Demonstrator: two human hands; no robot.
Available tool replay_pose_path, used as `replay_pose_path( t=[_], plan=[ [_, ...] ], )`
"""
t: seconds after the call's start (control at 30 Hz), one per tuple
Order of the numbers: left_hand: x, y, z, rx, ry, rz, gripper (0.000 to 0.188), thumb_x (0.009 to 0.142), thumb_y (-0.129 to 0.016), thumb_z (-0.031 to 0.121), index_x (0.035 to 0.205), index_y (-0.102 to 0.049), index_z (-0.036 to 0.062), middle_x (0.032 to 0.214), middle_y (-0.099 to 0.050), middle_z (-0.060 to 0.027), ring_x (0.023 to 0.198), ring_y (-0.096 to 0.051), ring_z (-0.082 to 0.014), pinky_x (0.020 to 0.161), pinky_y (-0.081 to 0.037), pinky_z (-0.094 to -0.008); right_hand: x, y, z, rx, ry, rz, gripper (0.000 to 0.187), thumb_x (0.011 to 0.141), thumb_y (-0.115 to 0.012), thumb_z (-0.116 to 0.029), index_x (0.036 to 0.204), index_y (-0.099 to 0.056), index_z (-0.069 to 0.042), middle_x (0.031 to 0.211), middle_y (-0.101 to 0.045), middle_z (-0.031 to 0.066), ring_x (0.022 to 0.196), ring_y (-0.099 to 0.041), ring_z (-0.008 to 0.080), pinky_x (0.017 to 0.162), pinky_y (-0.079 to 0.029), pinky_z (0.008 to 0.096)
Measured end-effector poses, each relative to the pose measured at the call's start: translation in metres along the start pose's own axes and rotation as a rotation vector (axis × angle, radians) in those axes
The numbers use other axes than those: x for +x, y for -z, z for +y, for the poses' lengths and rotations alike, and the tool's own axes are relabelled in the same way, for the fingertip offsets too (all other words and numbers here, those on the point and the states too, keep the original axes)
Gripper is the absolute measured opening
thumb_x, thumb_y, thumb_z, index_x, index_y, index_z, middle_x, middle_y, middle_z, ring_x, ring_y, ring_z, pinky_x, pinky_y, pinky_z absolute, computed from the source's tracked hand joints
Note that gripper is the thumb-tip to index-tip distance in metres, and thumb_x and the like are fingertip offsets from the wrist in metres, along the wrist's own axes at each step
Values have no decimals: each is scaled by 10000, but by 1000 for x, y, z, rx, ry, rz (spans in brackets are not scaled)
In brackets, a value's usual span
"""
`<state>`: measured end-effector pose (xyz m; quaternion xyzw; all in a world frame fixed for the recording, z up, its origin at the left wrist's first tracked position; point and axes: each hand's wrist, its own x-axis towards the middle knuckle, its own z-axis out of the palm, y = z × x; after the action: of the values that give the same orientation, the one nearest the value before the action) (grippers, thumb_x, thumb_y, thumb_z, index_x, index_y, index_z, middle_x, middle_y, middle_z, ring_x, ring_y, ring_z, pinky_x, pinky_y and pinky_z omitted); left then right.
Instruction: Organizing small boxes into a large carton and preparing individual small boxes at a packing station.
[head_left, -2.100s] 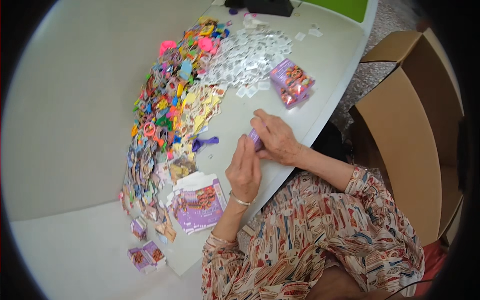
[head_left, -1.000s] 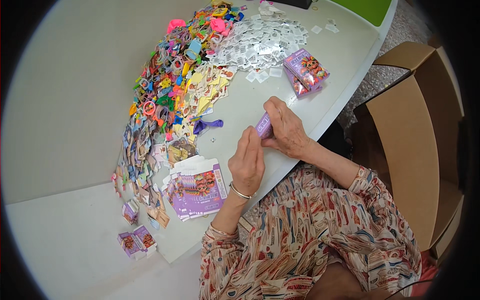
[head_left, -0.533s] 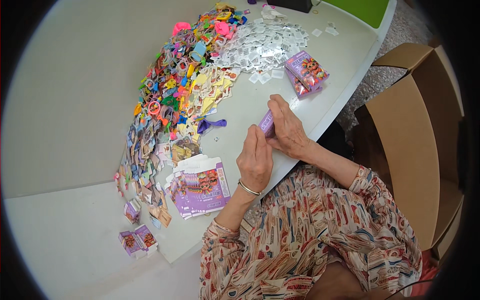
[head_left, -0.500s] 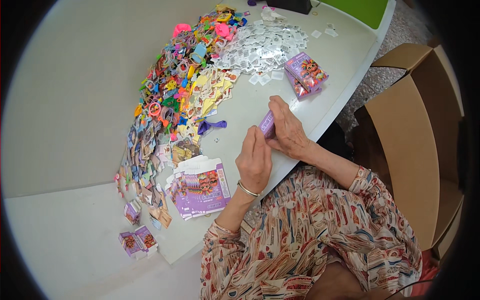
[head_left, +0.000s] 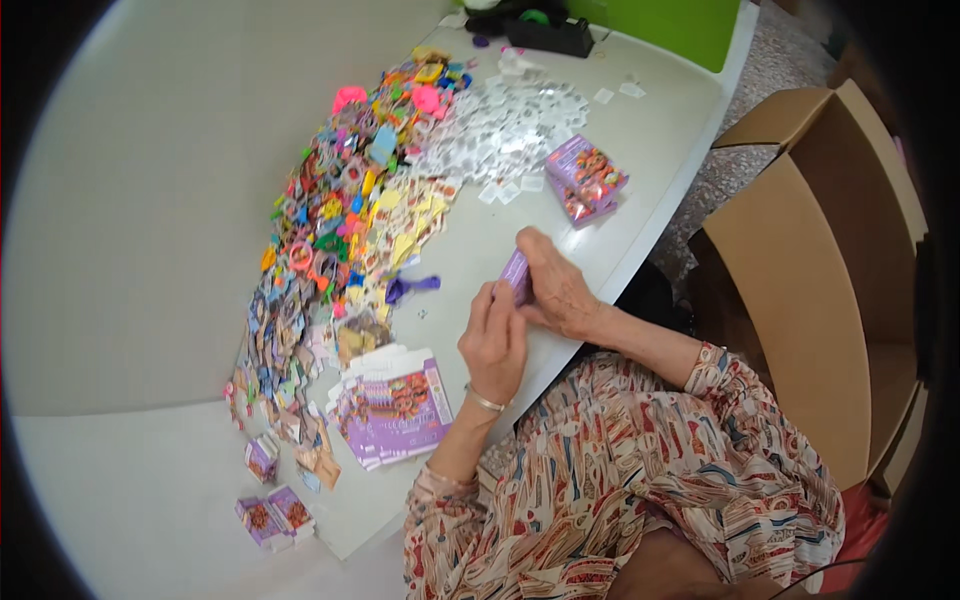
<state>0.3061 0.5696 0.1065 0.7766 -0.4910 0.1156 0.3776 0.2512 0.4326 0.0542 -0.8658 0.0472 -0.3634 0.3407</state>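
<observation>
Between my two hands, above the near edge of the table, is a small purple cardboard box (head_left: 514, 272) with one narrow side showing. My right hand (head_left: 560, 285) wraps round its right side, and my left hand (head_left: 493, 340) closes on its lower left end. Much of the box is hidden by my fingers. Just left of my left hand lies a fanned stack of flat purple box blanks (head_left: 405, 425). Beyond my right hand, two purple boxes (head_left: 588, 172) rest one on the other. A limp purple balloon (head_left: 412, 288) lies left of the held box.
A long heap of small colourful toys (head_left: 335, 200) runs along the left wall. Beside it are yellow cards (head_left: 405, 225) and a pile of small clear-white packets (head_left: 510, 130). Purple boxes (head_left: 270, 515) sit at the lower left. An open carton (head_left: 800, 300) stands on the right.
The whole view has shifted, so the table things sit lower and slightly left. My hands still hold the box, and my left fingers have come closer over its near end.
</observation>
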Motion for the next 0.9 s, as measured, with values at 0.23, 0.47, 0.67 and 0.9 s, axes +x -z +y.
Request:
replay_pose_path(
  t=[0.23, 0.47, 0.67, 0.9],
  plan=[
    [16, 37, 15, -259, 331, -42, 506, 843, -661, 56, 1306, -467, 1, 1205, -579, -155, 1045, -610, -260, 878, -481, -356, 37, 51, -5, -77, -134, 107, 1037, 629, -846, -290, 1376, -202, 30, 1252, -435, 276, 1113, -514, 410, 883, -481, 424],
    [-15, 74, 2, -62, 335, -25, 356, 814, -678, 33, 1150, -573, -27, 1191, -599, -215, 1103, -588, -346, 918, -465, -370, 85, 101, 39, -617, -345, -32, 938, 704, -749, -406, 1360, -310, 103, 1242, -504, 296, 1104, -540, 397, 878, -480, 431],
    [-59, 106, -4, -61, 430, -13, 290, 814, -684, 53, 1082, -604, -25, 1133, -621, -215, 1079, -597, -351, 918, -466, -367, 93, 81, 71, -498, -466, -280, 939, 743, -706, -487, 1383, -314, 76, 1231, -528, 292, 1022, -599, 403, 877, -481, 431],
    [-78, 160, -47, 414, 603, -64, 467, 786, -733, 251, 1119, -570, -34, 1102, -603, -222, 1081, -549, -375, 923, -434, -431, 92, 78, 31, -614, -155, -50, 928, 740, -755, -459, 1384, -336, 62, 1289, -509, 266, 1165, -530, 383, 931, -457, 431]
  ],
)
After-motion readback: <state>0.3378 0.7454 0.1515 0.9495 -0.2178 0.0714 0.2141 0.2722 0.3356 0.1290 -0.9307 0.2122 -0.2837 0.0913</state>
